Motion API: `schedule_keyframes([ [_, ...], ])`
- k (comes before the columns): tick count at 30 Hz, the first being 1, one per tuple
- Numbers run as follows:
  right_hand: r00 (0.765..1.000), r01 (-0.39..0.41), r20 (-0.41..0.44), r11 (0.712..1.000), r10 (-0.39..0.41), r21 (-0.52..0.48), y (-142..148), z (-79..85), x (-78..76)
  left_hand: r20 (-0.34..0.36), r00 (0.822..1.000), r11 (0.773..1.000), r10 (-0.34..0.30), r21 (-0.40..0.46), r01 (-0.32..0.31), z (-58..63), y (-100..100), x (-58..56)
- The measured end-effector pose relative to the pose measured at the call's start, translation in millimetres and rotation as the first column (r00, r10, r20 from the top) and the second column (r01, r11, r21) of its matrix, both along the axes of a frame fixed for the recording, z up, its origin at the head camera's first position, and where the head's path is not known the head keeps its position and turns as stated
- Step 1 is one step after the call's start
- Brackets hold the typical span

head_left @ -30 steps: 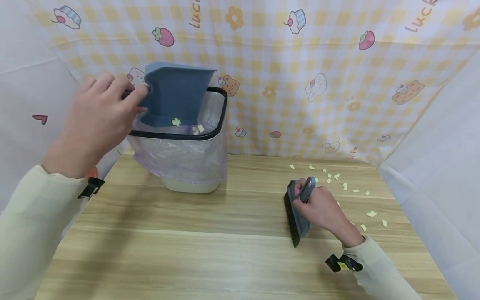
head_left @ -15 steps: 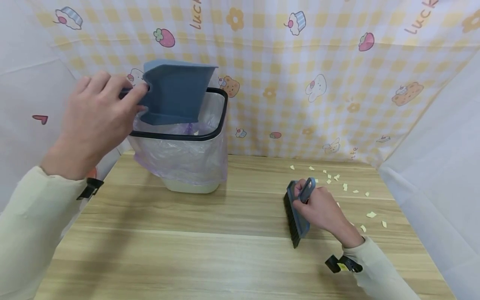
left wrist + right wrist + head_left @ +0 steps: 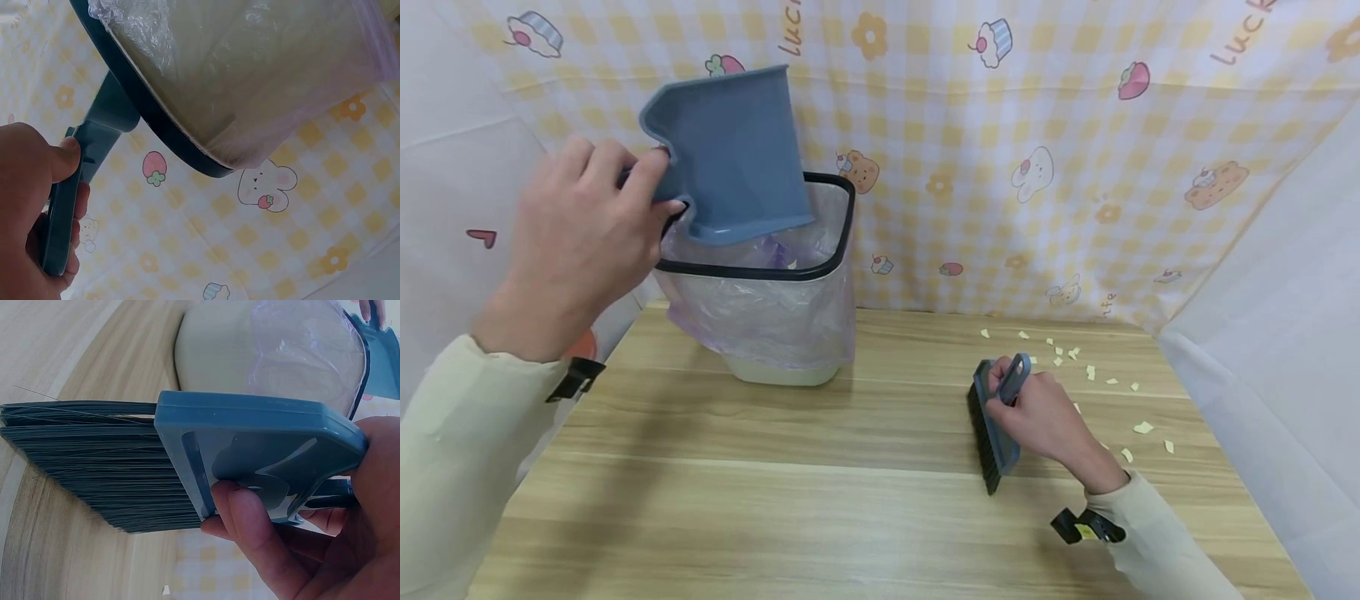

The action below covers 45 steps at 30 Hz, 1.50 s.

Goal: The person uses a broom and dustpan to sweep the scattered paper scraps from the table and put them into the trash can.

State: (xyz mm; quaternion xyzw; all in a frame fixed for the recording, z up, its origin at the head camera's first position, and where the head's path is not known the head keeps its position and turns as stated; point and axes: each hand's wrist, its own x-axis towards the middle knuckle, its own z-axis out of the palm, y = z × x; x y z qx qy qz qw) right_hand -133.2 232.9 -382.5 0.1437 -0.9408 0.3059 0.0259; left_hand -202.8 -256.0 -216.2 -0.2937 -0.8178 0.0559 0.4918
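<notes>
My left hand [image 3: 587,221] grips the handle of a blue dustpan [image 3: 733,154], which is tilted over the mouth of a bin. No scraps show on the pan's visible face. The bin [image 3: 760,312] is pale with a black rim and a clear, purplish liner; a small scrap shows inside. In the left wrist view my fingers curl round the dustpan handle [image 3: 59,212]. On the right, my right hand [image 3: 1037,417] holds a blue hand brush [image 3: 997,425] by its handle, dark bristles [image 3: 94,465] toward the tabletop.
Several pale yellow scraps [image 3: 1142,427] lie scattered on the wooden table [image 3: 820,517] behind and right of the brush. A checked curtain [image 3: 940,167] hangs close behind the bin, and white cloth [image 3: 1285,333] stands along the right side. An orange object [image 3: 583,343] shows partly behind my left wrist.
The dustpan has risen, shifted left and turned its inner face more into view. Scraps seen at its lower edge one second ago are gone from there. My right hand and brush stay put.
</notes>
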Motion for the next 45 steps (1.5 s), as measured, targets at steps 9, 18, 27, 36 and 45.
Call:
schedule_keyframes([
  [9,1.000,-0.006,0.000,1.000,0.006,-0.002,-0.5,0.6,0.1,0.150,0.987,0.995,0.058,0.078,-0.070,-4.9,3.5,6.7],
  [18,1.000,-0.005,0.002,1.000,0.005,0.000,-0.6,0.0,0.1,0.360,0.929,0.988,0.088,0.085,-0.126,-4.0,18.8,19.9],
  [27,1.000,-0.010,-0.003,1.000,0.010,-0.001,-0.1,-0.3,-0.1,0.332,0.943,0.996,-0.025,0.093,-0.007,-13.2,37.6,26.3],
  [36,1.000,-0.011,-0.005,1.000,0.011,-0.001,-0.9,-0.7,-0.5,0.329,0.934,0.990,-0.139,0.077,0.120,-28.0,61.7,36.7],
  [45,1.000,-0.016,-0.006,1.000,0.016,-0.010,-0.7,-0.1,0.3,0.298,0.913,0.959,-0.280,0.035,0.282,-52.6,87.2,42.7],
])
